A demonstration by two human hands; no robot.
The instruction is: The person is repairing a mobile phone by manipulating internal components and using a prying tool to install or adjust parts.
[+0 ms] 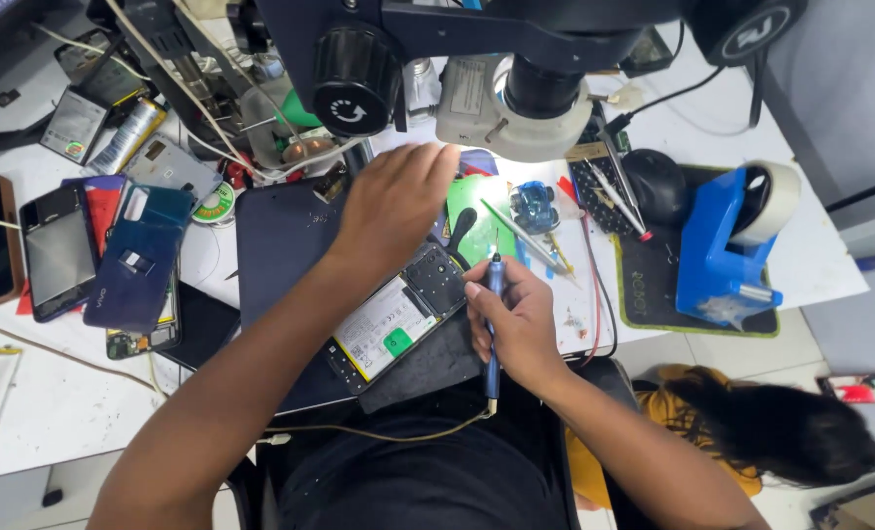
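Nearest to me, the right hand (518,319) is closed in a pencil grip around a slim blue-handled soldering tool (493,324), tip up toward the microscope and cord trailing down off the near edge of the bench (45,412). I judge the tool light and stiff; it is best held at the mid-handle, as now, well back from the metal tip (which may be hot, though nothing here shows that).

Just left of that hand lies the opened phone (398,319), back cover off, on a dark work mat (281,245). Its white battery pack and black circuit board are exposed. I judge it light, rigid and fragile: the board parts are small and the battery should not be pressed or pierced. The safe hold is by the long outer edges of the frame.

Farther out, the left hand (393,201) reaches flat across the mat with fingers loosely spread and empty, its tips under the microscope head (526,98). Whether it touches the mat or something beneath it, I cannot tell.

Hidden or unclear:
- The microscope body cuts off the far middle of the bench.
- The tool tip is too small to read for contact with anything.
- The upper end of the phone is partly covered by the left wrist.
- The clutter at far left (loose phones (55,250), a blue back cover (138,260)) overlaps.

A blue tape dispenser (727,245) stands at far right.
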